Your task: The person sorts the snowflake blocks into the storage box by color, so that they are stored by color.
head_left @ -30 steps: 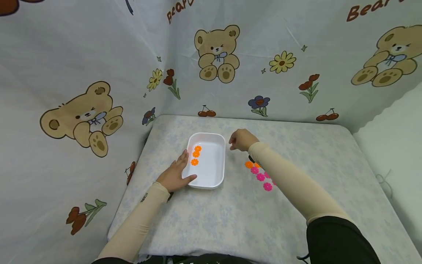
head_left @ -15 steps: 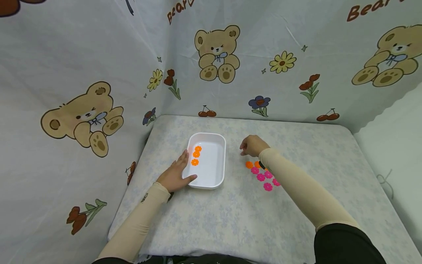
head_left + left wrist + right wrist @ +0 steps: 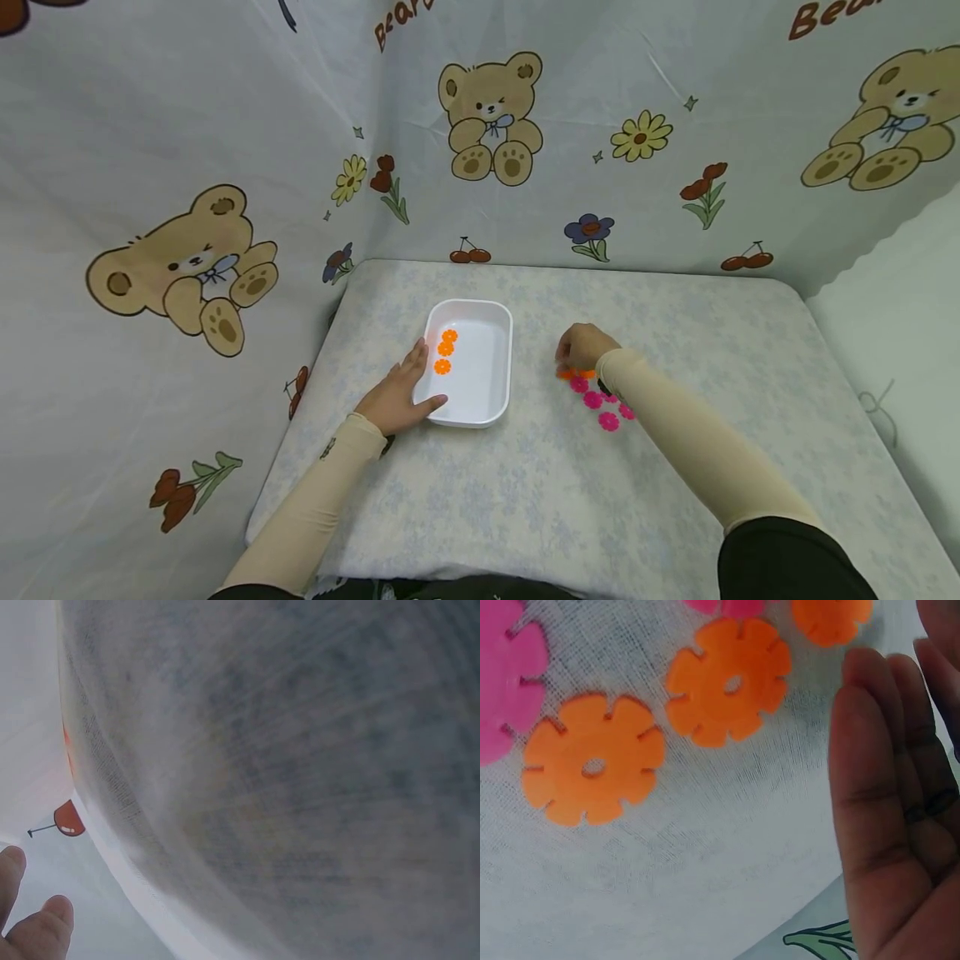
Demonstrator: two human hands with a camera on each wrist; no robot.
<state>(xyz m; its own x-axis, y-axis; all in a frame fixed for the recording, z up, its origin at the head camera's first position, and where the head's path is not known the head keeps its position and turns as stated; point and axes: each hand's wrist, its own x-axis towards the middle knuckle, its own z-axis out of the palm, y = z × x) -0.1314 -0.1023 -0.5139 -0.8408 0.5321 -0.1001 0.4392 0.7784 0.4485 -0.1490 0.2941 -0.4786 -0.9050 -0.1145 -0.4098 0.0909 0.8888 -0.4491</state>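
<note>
My left hand [image 3: 393, 398] lies spread against the left rim of a white tray [image 3: 483, 379], thumb over the front left corner. Inside the tray, near its left wall, are several orange notched discs [image 3: 446, 348], flower-shaped. My right hand [image 3: 587, 345] is over the table to the right, fingers down at more orange notched discs [image 3: 592, 759]. In the right wrist view the fingers [image 3: 866, 761] are fairly straight, close to one orange disc [image 3: 831, 616], and nothing is seen between them. Only fingertips [image 3: 52, 919] of the left hand show in the left wrist view.
Several pink notched discs [image 3: 608, 421] lie on the table just in front of the right hand, partly hidden by its wrist. A pale patterned cloth covers the table [image 3: 675, 483]. A bear-print curtain [image 3: 300, 125] hangs behind and on the left.
My right hand has moved right and toward me, from beside the tray to the orange discs on the table. My left hand and the tray have stayed in place.
</note>
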